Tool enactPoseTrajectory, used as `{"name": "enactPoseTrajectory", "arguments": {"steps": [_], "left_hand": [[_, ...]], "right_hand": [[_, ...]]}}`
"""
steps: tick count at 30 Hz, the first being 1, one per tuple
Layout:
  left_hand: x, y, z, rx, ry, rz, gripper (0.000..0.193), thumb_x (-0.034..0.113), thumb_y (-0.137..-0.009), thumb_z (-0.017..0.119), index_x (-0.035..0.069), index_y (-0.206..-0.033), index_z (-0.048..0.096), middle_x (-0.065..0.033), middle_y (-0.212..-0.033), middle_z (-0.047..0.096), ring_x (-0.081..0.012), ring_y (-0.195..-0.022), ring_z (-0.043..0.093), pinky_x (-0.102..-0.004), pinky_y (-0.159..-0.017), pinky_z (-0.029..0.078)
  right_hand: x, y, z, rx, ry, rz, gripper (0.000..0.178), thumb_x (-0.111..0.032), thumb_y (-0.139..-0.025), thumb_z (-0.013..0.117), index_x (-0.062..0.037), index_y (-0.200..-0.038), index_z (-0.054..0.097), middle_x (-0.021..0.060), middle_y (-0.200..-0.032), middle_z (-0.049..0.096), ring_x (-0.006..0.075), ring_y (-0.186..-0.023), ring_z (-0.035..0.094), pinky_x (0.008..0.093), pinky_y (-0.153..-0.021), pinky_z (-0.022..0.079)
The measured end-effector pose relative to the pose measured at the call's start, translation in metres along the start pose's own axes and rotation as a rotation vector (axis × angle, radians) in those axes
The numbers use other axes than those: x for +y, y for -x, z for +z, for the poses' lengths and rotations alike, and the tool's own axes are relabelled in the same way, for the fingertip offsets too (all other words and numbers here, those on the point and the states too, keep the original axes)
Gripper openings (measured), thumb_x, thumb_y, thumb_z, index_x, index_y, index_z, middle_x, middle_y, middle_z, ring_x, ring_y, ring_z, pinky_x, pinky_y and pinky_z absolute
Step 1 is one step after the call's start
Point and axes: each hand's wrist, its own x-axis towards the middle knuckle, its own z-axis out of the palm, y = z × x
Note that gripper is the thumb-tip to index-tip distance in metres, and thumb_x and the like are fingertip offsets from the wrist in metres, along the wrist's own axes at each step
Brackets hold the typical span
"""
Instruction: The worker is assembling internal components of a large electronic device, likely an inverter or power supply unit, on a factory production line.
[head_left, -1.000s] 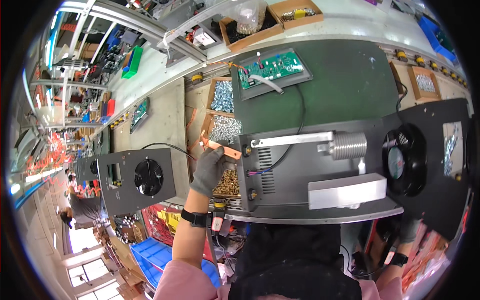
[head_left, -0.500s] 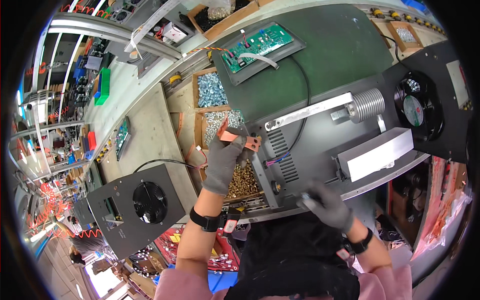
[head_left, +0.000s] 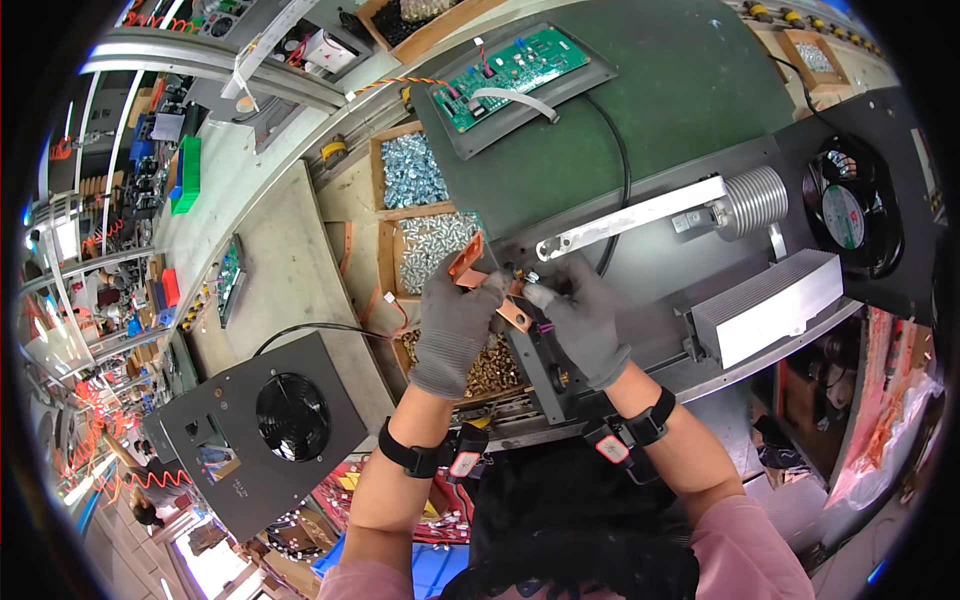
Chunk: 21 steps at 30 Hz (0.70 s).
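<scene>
My gloved left hand (head_left: 448, 330) is closed around a bent copper bar (head_left: 514, 316) with holes in it, at the left end plate (head_left: 540, 375) of a dark grey metal chassis. Just right of that bar, my gloved right hand (head_left: 585, 325) pinches a small silver bolt (head_left: 531, 278) over the same plate. The fingers partly hide where bolt, bar and plate meet. Inside the chassis lie a long pale metal bar (head_left: 640, 218), a coiled silver part (head_left: 752, 203) and a finned heat sink (head_left: 768, 310).
Wooden bins of bluish bolts (head_left: 412, 172), silver screws (head_left: 430, 245) and brass fittings (head_left: 495, 370) stand left of the chassis. Behind is a green circuit board (head_left: 515, 75) on a grey plate. A black fan (head_left: 845, 205) sits right; another fan panel (head_left: 240, 430) lies left.
My right hand has moved up and left from the chassis's front edge to the copper bar, bringing the bolt there. My left hand has turned the bar slightly, staying at the end plate.
</scene>
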Motion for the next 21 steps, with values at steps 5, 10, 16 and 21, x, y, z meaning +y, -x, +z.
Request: {"name": "enactPoseTrajectory", "arguments": {"steps": [5, 10, 16, 21], "left_hand": [[0.011, 0.001, 0.0, -0.05, 0.137, -0.135, 0.025, 0.01, -0.081, 0.064, -0.005, -0.1, 0.057, -0.0072, -0.067, 0.061, -0.0102, -0.046, 0.054, -0.0252, -0.037, 0.043], [0.016, -0.008, 0.005, -0.032, 0.076, -0.106, 0.026, 0.01, -0.081, 0.064, -0.006, -0.101, 0.056, -0.0077, -0.065, 0.061, -0.0108, -0.045, 0.054, -0.0252, -0.037, 0.042], [0.013, -0.026, 0.014, -0.064, -0.165, 0.114, 0.03, 0.011, -0.081, 0.064, -0.002, -0.108, 0.059, -0.0069, -0.063, 0.061, -0.0105, -0.045, 0.053, -0.0244, -0.038, 0.04], [0.012, -0.031, 0.011, -0.17, -0.006, 0.037, 0.032, 0.012, -0.08, 0.067, -0.001, -0.108, 0.06, -0.004, -0.066, 0.061, -0.0066, -0.046, 0.052, -0.0226, -0.04, 0.04]], "right_hand": [[0.0, -0.001, -0.006, 0.025, 0.104, -0.224, 0.016, -0.006, -0.082, 0.065, 0.0003, -0.096, 0.059, 0.0099, -0.086, 0.063, 0.0178, -0.078, 0.061, 0.0302, -0.07, 0.048], [0.004, -0.008, -0.013, -0.008, 0.205, -0.407, 0.016, -0.005, -0.08, 0.064, -0.0014, -0.096, 0.061, 0.0127, -0.086, 0.062, 0.0287, -0.078, 0.061, 0.0348, -0.07, 0.049], [0.013, -0.019, -0.006, 0.1, 0.436, -0.236, 0.014, -0.008, -0.082, 0.063, -0.0008, -0.094, 0.064, 0.0127, -0.078, 0.063, 0.017, -0.068, 0.061, 0.0298, -0.061, 0.047], [0.01, -0.024, -0.012, -0.056, 0.115, 0.063, 0.02, -0.004, -0.083, 0.06, -0.0018, -0.102, 0.064, 0.0172, -0.086, 0.063, 0.031, -0.074, 0.062, 0.0349, -0.068, 0.049]]}}
